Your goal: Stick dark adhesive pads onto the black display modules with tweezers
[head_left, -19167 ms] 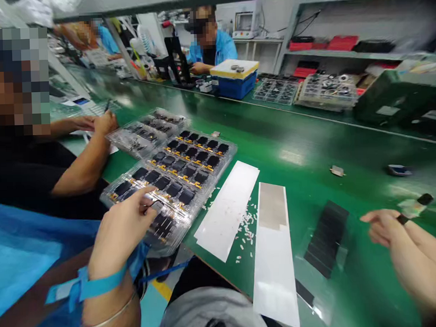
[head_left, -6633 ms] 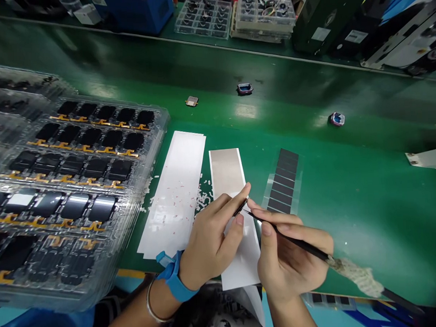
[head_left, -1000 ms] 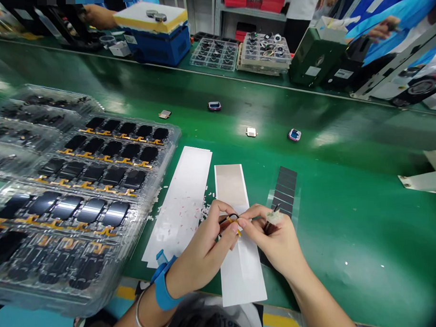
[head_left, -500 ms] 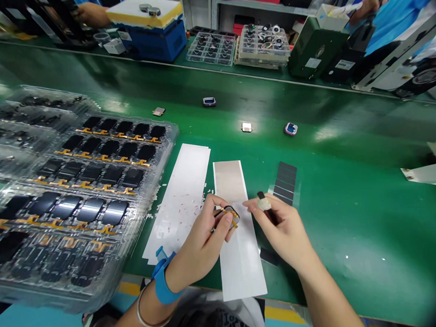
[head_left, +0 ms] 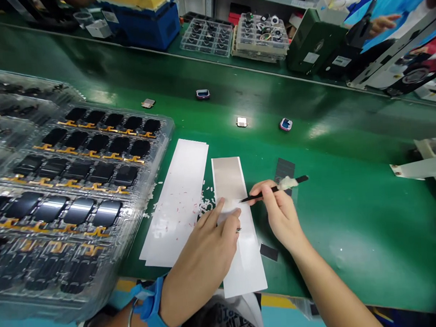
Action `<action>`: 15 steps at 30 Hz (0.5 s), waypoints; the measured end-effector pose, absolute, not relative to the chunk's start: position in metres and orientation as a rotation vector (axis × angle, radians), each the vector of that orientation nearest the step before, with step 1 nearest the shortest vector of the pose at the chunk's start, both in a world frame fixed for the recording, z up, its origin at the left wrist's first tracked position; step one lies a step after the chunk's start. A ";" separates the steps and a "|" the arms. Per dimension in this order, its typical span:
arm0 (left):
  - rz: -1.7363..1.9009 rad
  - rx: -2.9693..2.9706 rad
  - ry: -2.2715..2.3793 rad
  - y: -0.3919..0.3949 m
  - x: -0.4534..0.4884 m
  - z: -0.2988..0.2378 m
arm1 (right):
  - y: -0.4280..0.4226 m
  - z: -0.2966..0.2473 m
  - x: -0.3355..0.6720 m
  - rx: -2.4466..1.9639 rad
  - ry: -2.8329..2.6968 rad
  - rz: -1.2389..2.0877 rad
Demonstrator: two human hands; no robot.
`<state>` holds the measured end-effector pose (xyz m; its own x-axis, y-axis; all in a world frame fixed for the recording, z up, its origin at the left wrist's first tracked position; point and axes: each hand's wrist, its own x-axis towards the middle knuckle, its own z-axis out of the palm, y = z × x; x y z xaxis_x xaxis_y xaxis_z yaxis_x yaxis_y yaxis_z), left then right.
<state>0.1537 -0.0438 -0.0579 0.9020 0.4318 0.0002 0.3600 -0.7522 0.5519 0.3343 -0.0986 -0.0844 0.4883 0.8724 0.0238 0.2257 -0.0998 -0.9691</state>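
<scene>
My left hand (head_left: 215, 235) lies over the white-edged sticker sheet (head_left: 243, 272), its index finger stretched onto the strip. Its other fingers are curled round a small display screen (head_left: 238, 230), of which only a sliver shows by the thumb. In my right hand (head_left: 278, 209) is a pair of black tweezers (head_left: 255, 197), wrapped near the back end with a whitish wad (head_left: 287, 182). The tweezers' tips touch the sheet just beyond my left fingertips, at the lower end of its beige part. Whether they grip anything is too small to tell.
Clear trays of display screens (head_left: 78, 211) fill the left side. White sheets (head_left: 176, 198) with scattered scraps lie beside my left hand. Black film pieces (head_left: 269, 252) are at the right, and small watch cases (head_left: 286, 124) lie farther back. A co-worker's hand (head_left: 385, 24) is beyond the bench.
My left hand has turned over and come down onto the sheet, hiding most of the screen. My right hand has swung the tweezers round, tips leftward onto the sheet. The view has shifted slightly.
</scene>
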 end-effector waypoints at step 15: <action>0.090 2.685 0.537 -0.047 0.152 -0.071 | -0.095 -0.097 0.324 -1.512 -0.811 0.787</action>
